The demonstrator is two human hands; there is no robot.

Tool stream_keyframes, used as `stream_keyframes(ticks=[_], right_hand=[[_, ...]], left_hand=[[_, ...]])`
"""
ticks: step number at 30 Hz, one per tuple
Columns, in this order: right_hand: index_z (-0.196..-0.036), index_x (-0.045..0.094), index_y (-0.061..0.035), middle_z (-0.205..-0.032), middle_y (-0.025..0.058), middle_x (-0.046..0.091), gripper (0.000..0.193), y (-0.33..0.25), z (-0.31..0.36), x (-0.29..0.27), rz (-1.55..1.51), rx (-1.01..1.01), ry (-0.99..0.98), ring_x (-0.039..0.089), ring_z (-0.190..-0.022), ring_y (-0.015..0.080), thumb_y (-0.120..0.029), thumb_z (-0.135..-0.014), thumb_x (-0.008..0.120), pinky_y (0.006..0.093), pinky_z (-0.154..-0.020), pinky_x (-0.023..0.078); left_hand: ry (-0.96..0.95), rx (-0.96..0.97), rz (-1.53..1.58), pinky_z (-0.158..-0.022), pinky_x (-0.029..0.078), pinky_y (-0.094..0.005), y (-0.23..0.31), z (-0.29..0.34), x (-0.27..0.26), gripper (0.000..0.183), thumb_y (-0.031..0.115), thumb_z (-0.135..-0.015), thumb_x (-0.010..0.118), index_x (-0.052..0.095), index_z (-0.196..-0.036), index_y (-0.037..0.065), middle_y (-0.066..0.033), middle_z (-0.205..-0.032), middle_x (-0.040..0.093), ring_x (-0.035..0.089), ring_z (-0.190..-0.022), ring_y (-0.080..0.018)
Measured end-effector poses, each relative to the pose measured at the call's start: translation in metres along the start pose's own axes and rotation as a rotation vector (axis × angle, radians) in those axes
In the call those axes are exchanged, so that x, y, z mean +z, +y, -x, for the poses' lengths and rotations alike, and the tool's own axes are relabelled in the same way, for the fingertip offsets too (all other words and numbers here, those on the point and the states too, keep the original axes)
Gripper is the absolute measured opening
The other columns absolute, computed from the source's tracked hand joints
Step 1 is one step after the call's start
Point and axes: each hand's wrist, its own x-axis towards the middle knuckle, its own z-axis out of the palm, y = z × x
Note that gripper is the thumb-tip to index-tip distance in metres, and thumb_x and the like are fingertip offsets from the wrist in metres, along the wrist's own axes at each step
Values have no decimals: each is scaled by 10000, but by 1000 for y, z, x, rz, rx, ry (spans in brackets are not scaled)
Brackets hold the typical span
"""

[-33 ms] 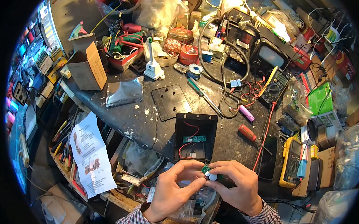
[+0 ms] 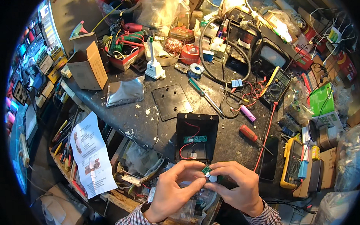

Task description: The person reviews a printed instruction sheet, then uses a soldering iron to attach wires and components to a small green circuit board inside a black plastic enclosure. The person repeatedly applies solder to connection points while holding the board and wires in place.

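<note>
Left hand (image 2: pixel 176 188): pinching circuit board (image 2: pixel 206 170)
Right hand (image 2: pixel 238 184): likewise, fingers bent
Tabletop (image 2: pixel 148 123): bare between black box (image 2: pixel 208 127) and left edge

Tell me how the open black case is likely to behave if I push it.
The open black case will probably feel stiff, since its walls stand straight without sagging. It seems likely to be light for its size, as much of its inside is hollow. The red wire loops loosely inside, so it might snag.
</note>
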Motion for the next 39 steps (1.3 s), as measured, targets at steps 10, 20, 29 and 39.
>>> stream_keyframes(ticks=[10,20,29,39], right_hand=[[-1170,698,54,-1089,130,794,259,-4,11,-1,-571,458,-61,771,-989,139,-86,-982,807,294,-862,623],[-1161,701,46,-1043,94,783,181,1,18,-1,-736,601,-131,768,-955,127,-65,-1027,752,281,-860,625],[-1098,745,67,-954,104,806,222,2,18,1,-599,616,-196,784,-899,132,-102,-976,824,285,-817,636],[-1062,755,61,-941,127,817,181,-3,12,-5,-350,473,-299,797,-887,147,-57,-948,831,276,-815,634]], left_hand=[[26,143,-264,-798,593,-287,2,6,8,361,43,-939,796,698,-1285,7,-81,-991,796,757,-922,-120],[26,33,-263,-819,581,-287,1,13,7,220,29,-935,810,739,-1131,-40,-89,-987,769,722,-904,-129],[44,312,-558,-713,554,-354,-1,15,6,129,63,-898,829,767,-983,-11,-123,-876,723,710,-793,-252],[83,509,-700,-742,531,-405,-2,25,11,116,40,-920,760,693,-1011,13,-151,-914,653,666,-851,-334]])
